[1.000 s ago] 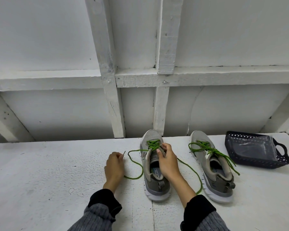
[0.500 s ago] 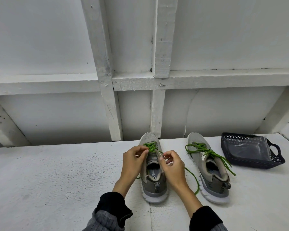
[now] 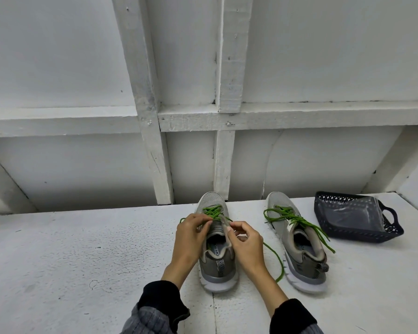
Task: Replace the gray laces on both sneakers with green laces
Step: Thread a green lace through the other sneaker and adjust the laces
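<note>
Two grey sneakers stand side by side on the white table, toes pointing away from me. The left sneaker point(image 3: 216, 266) carries a green lace point(image 3: 212, 212) through its eyelets, and one loose end trails over the table to its right. My left hand point(image 3: 191, 235) pinches the lace at the sneaker's left eyelets. My right hand point(image 3: 245, 242) holds the sneaker's right collar edge beside the tongue, fingers curled. The right sneaker point(image 3: 299, 249) is laced in green point(image 3: 297, 220), its ends hanging loose over its side.
A dark woven basket point(image 3: 362, 233) with a clear plastic bag in it sits at the right, close to the right sneaker. White wall beams rise just behind the table's far edge. Bare white tabletop point(image 3: 70, 261) stretches to the left.
My left hand came in from the table at the left up to the sneaker's eyelets. The slack loop of lace on the left has been drawn in. The view shifted slightly right.
</note>
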`<state>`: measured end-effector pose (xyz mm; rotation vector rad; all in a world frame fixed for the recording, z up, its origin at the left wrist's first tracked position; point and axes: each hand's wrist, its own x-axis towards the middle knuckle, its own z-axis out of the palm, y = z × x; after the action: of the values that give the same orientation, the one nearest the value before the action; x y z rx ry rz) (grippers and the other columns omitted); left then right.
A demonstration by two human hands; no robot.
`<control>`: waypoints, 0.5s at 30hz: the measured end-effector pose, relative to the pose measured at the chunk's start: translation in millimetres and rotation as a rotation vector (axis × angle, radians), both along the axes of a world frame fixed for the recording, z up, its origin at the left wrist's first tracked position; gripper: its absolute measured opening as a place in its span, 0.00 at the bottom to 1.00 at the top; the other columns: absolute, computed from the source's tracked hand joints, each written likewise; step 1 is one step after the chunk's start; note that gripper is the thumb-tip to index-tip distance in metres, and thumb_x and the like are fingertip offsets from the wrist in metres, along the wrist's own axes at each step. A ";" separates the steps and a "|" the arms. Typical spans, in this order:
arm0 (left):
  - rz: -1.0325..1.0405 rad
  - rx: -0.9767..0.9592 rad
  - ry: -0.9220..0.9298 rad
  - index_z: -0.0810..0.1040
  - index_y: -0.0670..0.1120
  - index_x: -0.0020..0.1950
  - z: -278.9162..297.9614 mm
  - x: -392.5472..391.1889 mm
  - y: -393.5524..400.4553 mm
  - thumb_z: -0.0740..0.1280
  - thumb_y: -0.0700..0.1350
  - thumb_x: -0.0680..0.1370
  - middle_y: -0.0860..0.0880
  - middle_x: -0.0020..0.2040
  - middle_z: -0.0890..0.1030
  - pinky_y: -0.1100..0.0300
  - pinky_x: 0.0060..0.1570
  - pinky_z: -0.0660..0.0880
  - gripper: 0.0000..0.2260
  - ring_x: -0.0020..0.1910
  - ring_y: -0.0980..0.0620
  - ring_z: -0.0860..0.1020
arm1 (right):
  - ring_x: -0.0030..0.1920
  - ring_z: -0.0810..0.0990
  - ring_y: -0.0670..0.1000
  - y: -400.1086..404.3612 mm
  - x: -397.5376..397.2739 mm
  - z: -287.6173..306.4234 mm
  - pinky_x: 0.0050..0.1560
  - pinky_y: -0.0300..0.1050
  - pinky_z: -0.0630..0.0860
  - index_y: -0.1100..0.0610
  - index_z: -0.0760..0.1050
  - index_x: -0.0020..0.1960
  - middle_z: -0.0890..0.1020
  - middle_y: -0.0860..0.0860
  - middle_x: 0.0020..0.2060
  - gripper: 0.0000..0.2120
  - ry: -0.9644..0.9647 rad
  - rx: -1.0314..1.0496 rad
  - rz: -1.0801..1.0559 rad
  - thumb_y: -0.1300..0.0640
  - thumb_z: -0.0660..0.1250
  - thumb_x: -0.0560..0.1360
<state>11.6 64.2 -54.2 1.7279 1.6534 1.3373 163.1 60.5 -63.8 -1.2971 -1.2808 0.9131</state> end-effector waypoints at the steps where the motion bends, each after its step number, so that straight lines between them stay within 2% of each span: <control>1: 0.014 0.020 0.013 0.85 0.47 0.50 -0.9 -2.1 -0.9 0.70 0.39 0.76 0.55 0.46 0.81 0.73 0.47 0.73 0.06 0.48 0.58 0.80 | 0.31 0.77 0.39 -1.0 -2.4 0.3 0.33 0.33 0.74 0.56 0.80 0.46 0.81 0.50 0.35 0.02 -0.004 0.004 0.016 0.61 0.70 0.74; 4: 0.060 0.057 0.049 0.84 0.47 0.52 -4.4 -10.6 -2.9 0.69 0.39 0.77 0.53 0.47 0.83 0.63 0.49 0.77 0.07 0.46 0.57 0.80 | 0.32 0.78 0.40 -3.5 -11.0 -2.7 0.33 0.33 0.74 0.57 0.80 0.47 0.81 0.49 0.36 0.02 -0.029 0.019 0.042 0.61 0.70 0.75; 9: 0.108 0.088 0.046 0.84 0.46 0.53 -3.8 -16.7 -7.9 0.69 0.40 0.77 0.52 0.48 0.83 0.62 0.49 0.77 0.07 0.46 0.57 0.79 | 0.32 0.79 0.42 0.4 -21.6 -4.5 0.32 0.34 0.75 0.56 0.81 0.48 0.81 0.49 0.36 0.03 -0.022 0.019 0.047 0.59 0.70 0.75; 12: 0.112 0.069 0.043 0.84 0.47 0.52 -3.1 -23.1 -2.2 0.69 0.40 0.77 0.53 0.47 0.82 0.59 0.49 0.78 0.06 0.47 0.56 0.79 | 0.33 0.79 0.41 3.8 -27.8 -1.9 0.34 0.33 0.75 0.55 0.81 0.48 0.82 0.47 0.37 0.03 -0.017 0.014 0.037 0.59 0.71 0.74; 13: 0.108 0.069 0.058 0.84 0.47 0.51 -2.4 -24.3 -1.1 0.69 0.40 0.77 0.53 0.48 0.81 0.60 0.50 0.77 0.06 0.48 0.57 0.79 | 0.36 0.79 0.40 4.9 -28.3 -1.7 0.37 0.33 0.75 0.55 0.80 0.48 0.82 0.46 0.38 0.04 -0.014 0.011 0.027 0.58 0.72 0.73; 15: 0.105 0.089 0.134 0.84 0.47 0.50 -1.3 -24.8 -0.9 0.70 0.40 0.76 0.54 0.49 0.80 0.70 0.52 0.72 0.05 0.50 0.57 0.76 | 0.40 0.80 0.41 6.1 -26.6 -3.5 0.41 0.31 0.75 0.55 0.80 0.48 0.83 0.46 0.39 0.05 0.006 -0.005 0.022 0.58 0.73 0.73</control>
<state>-13.2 63.3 -55.5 1.8413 1.8052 1.3881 136.4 66.5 -67.3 -1.2856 -1.2911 0.9352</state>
